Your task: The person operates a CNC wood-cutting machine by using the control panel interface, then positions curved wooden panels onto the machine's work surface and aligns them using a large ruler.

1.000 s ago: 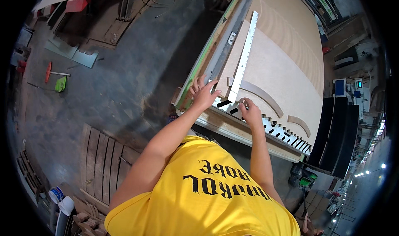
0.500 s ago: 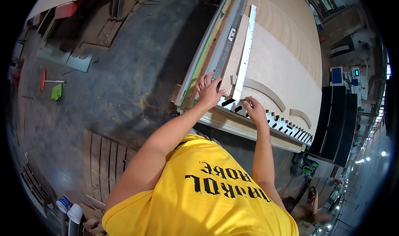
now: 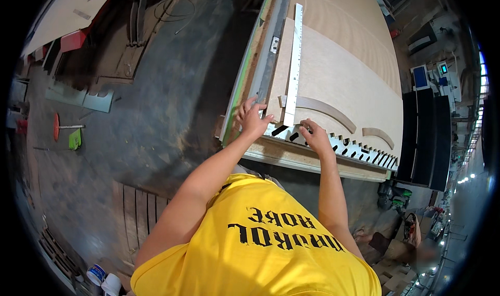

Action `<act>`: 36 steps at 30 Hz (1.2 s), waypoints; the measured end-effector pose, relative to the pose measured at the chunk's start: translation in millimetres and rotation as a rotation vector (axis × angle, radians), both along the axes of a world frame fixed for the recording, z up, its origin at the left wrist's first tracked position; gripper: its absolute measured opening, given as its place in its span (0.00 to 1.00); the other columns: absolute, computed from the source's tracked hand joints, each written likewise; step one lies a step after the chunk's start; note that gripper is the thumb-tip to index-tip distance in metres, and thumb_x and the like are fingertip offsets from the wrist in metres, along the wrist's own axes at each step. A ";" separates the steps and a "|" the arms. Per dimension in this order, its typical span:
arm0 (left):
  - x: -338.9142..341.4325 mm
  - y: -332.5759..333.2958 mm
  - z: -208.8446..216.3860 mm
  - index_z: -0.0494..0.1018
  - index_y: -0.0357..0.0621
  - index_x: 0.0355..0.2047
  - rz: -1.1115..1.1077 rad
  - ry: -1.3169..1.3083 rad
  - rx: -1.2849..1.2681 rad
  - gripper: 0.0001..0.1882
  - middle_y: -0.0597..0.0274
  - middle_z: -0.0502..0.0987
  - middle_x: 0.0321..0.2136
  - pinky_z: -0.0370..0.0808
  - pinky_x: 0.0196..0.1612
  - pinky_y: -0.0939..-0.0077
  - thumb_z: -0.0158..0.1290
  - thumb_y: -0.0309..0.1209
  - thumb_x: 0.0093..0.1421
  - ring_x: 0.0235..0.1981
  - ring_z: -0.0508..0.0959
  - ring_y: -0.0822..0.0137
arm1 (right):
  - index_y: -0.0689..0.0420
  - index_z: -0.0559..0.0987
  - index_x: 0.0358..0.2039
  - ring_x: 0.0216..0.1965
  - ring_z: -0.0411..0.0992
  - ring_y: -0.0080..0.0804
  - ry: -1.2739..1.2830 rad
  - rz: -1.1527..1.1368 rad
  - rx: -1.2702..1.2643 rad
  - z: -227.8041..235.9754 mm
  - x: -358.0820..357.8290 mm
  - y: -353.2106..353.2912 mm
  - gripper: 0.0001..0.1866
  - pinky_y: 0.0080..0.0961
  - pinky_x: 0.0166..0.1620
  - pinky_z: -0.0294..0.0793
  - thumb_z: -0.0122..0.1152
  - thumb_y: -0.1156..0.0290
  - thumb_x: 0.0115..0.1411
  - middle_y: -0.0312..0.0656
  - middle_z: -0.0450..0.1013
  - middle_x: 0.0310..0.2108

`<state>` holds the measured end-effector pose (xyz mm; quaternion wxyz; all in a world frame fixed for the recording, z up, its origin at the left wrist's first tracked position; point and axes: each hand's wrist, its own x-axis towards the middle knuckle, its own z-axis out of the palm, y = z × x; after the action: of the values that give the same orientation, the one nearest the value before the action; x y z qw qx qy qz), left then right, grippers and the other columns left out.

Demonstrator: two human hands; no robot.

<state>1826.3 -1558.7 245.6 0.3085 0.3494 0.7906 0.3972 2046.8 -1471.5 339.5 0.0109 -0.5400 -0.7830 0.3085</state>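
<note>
1. Writing: yellow shirt carries big black ornate lettering on the front, two lines, inverted from this camera.
2. Steel ruler has graduation marks along its length; figures too small to read. Blue-and-white tub at lower left looks labelled; print unreadable. Small device at right shows a lit cyan display, text not legible.
3. Left hand: fingers spread, thumb stuck out to the right. It sits at the near left corner of the worktable, thumb by the end of a narrow board. Firm contact: can't tell.
4. Right hand: fingers bent, thumb and fingertips near each other, just right of the ruler's near end. Can't tell if anything is pinched there.
5. Hands well apart, ruler end between them. Both forearms angle inward, elbows bent.
6. Ruler lies lengthwise on the table, along the narrow board and across the left end of a long curved strip. Its near end reaches the slotted metal strip on the front edge.
7. Short curved piece lies right of the long one, not touching.
</note>
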 end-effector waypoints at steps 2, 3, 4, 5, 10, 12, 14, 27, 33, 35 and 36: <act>-0.1 1.0 -2.9 0.79 0.56 0.45 0.017 -0.003 -0.018 0.22 0.65 0.60 0.68 0.47 0.68 0.43 0.72 0.41 0.50 0.71 0.51 0.53 | 0.54 0.80 0.55 0.57 0.74 0.51 0.017 0.013 -0.027 0.5 2.0 1.5 0.23 0.37 0.60 0.72 0.61 0.56 0.64 0.52 0.75 0.58; 0.1 1.8 -4.1 0.79 0.56 0.44 0.026 -0.005 -0.026 0.22 0.65 0.60 0.68 0.48 0.68 0.43 0.72 0.42 0.50 0.71 0.52 0.53 | 0.55 0.80 0.55 0.57 0.75 0.52 0.026 0.019 -0.040 0.8 2.9 2.8 0.23 0.37 0.60 0.72 0.61 0.56 0.64 0.52 0.75 0.57; 0.5 2.7 -2.1 0.80 0.55 0.44 0.034 0.009 -0.022 0.22 0.65 0.60 0.68 0.48 0.68 0.44 0.72 0.43 0.50 0.71 0.51 0.54 | 0.55 0.80 0.56 0.57 0.74 0.51 0.037 0.022 -0.043 1.0 4.1 3.3 0.23 0.37 0.60 0.72 0.61 0.57 0.64 0.52 0.75 0.57; 0.3 2.9 -0.2 0.80 0.55 0.44 0.030 0.000 -0.055 0.22 0.64 0.60 0.68 0.47 0.69 0.44 0.72 0.43 0.50 0.71 0.51 0.54 | 0.55 0.79 0.56 0.57 0.74 0.51 0.048 0.025 -0.046 1.0 5.0 3.5 0.23 0.37 0.60 0.72 0.61 0.57 0.64 0.52 0.75 0.57; -2.9 6.0 11.0 0.80 0.53 0.45 -0.023 0.028 -0.151 0.21 0.63 0.57 0.68 0.47 0.69 0.45 0.70 0.43 0.52 0.71 0.50 0.54 | 0.57 0.79 0.56 0.58 0.74 0.51 0.084 0.024 -0.030 -7.9 14.2 7.6 0.24 0.37 0.60 0.72 0.60 0.57 0.64 0.51 0.76 0.57; -3.5 8.2 16.9 0.80 0.52 0.45 -0.049 0.057 -0.164 0.20 0.63 0.57 0.68 0.47 0.69 0.46 0.70 0.42 0.53 0.71 0.49 0.54 | 0.56 0.79 0.57 0.58 0.74 0.50 0.088 0.019 -0.046 -3.8 13.5 6.9 0.24 0.37 0.61 0.72 0.60 0.57 0.64 0.50 0.76 0.57; -3.2 11.2 16.3 0.80 0.52 0.44 -0.046 0.040 -0.184 0.20 0.63 0.57 0.68 0.47 0.69 0.46 0.70 0.41 0.52 0.71 0.48 0.54 | 0.56 0.79 0.56 0.57 0.75 0.50 0.092 0.035 -0.027 -6.1 16.0 7.2 0.24 0.38 0.60 0.73 0.60 0.57 0.64 0.50 0.76 0.57; 7.9 23.4 25.9 0.64 0.55 0.64 -0.089 0.179 -0.227 0.36 0.60 0.50 0.72 0.50 0.70 0.47 0.65 0.34 0.57 0.72 0.50 0.49 | 0.54 0.79 0.51 0.48 0.78 0.54 0.015 0.139 0.083 -12.9 17.9 6.4 0.19 0.46 0.52 0.77 0.60 0.58 0.63 0.54 0.77 0.54; 4.8 26.2 24.6 0.61 0.55 0.67 -0.168 0.272 -0.213 0.39 0.58 0.50 0.72 0.49 0.71 0.47 0.65 0.33 0.57 0.72 0.50 0.49 | 0.53 0.79 0.51 0.51 0.77 0.55 0.019 0.143 0.098 -20.5 20.6 5.7 0.19 0.46 0.54 0.76 0.60 0.58 0.63 0.54 0.73 0.58; 1.9 23.9 17.8 0.62 0.56 0.67 -0.171 0.283 -0.193 0.39 0.58 0.52 0.71 0.49 0.70 0.46 0.65 0.33 0.56 0.72 0.52 0.48 | 0.53 0.79 0.51 0.53 0.76 0.54 0.031 0.137 0.109 -20.0 22.1 3.1 0.19 0.46 0.55 0.76 0.60 0.58 0.63 0.53 0.72 0.60; -0.6 22.8 14.5 0.62 0.58 0.67 -0.168 0.294 -0.183 0.40 0.58 0.54 0.71 0.50 0.70 0.45 0.66 0.34 0.55 0.71 0.53 0.48 | 0.53 0.79 0.51 0.53 0.76 0.53 0.047 0.141 0.141 -24.3 22.8 2.8 0.19 0.45 0.55 0.76 0.60 0.58 0.63 0.53 0.72 0.60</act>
<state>1825.7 -1535.8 260.1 0.2521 0.4387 0.8282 0.2411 2069.6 -1468.7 315.2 0.0455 -0.4742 -0.8383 0.2653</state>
